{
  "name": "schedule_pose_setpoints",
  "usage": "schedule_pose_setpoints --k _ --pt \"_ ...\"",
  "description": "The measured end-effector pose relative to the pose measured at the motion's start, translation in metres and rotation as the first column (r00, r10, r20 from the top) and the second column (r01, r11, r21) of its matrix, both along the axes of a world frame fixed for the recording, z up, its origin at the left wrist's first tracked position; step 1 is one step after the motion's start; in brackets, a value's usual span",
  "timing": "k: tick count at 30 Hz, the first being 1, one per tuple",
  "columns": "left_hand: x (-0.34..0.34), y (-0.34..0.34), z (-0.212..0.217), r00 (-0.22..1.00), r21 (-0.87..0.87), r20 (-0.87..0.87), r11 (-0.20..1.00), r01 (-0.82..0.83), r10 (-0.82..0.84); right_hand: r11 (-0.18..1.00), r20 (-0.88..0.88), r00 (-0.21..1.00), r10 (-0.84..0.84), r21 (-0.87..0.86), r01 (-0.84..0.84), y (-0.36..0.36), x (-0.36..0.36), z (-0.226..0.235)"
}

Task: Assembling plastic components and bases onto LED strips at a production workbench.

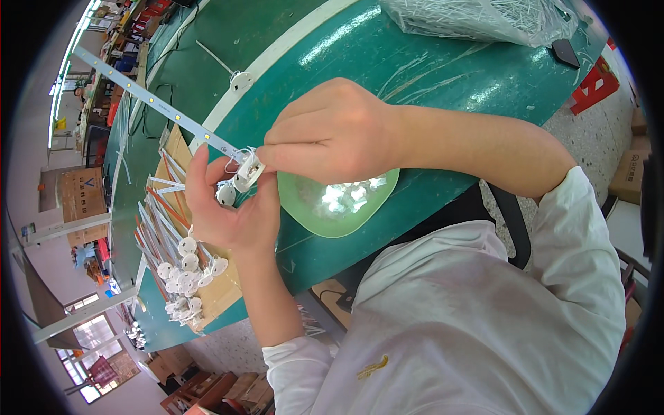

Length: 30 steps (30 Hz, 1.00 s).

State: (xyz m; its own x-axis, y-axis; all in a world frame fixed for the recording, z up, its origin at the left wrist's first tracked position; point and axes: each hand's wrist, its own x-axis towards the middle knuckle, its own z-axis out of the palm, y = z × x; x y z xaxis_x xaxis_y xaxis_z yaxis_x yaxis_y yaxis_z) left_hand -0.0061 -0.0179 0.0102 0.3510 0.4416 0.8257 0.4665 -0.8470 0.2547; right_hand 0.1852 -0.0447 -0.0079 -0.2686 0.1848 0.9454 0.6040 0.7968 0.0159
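Note:
A long, narrow LED strip (166, 109) slants up to the far left, with small yellow lights along it. Its near end meets a white plastic end piece (246, 173) with thin white wires. My left hand (232, 214) grips this end from below, thumb and fingers curled around it. From the right, my right hand (332, 131) pinches at the same end piece; its fingertips partly hide what they hold. A white round disc (225, 194) hangs beside my left fingers. Under my right hand sits a green bowl (339, 228) with small clear, shiny pieces (349, 197) in it.
Several strips with white round ends (187, 277) lie on cardboard (223, 290) at the left. Another round-ended piece (241, 82) lies farther back. A clear plastic bag (484, 24) of thin pieces and a dark flat object (565, 53) are at the far right of the green table (311, 266).

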Motion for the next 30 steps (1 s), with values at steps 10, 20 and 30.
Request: schedule_pose_setpoints --k 10,20,30 --pt "0.006 0.004 0.0 0.992 -0.044 0.04 0.991 0.124 -0.122 1.0 -0.021 1.0 -0.007 -0.021 0.006 -0.001 0.001 0.0" --pt "0.003 0.004 0.007 0.978 -0.533 0.134 0.82 0.207 -0.16 0.923 -0.085 0.995 -0.058 -0.383 0.021 -0.003 0.005 0.007" --pt "0.001 0.013 -0.004 0.988 -0.422 -0.069 0.902 0.096 -0.137 0.642 0.323 0.925 0.202 -0.756 0.124 -0.01 0.01 0.008"
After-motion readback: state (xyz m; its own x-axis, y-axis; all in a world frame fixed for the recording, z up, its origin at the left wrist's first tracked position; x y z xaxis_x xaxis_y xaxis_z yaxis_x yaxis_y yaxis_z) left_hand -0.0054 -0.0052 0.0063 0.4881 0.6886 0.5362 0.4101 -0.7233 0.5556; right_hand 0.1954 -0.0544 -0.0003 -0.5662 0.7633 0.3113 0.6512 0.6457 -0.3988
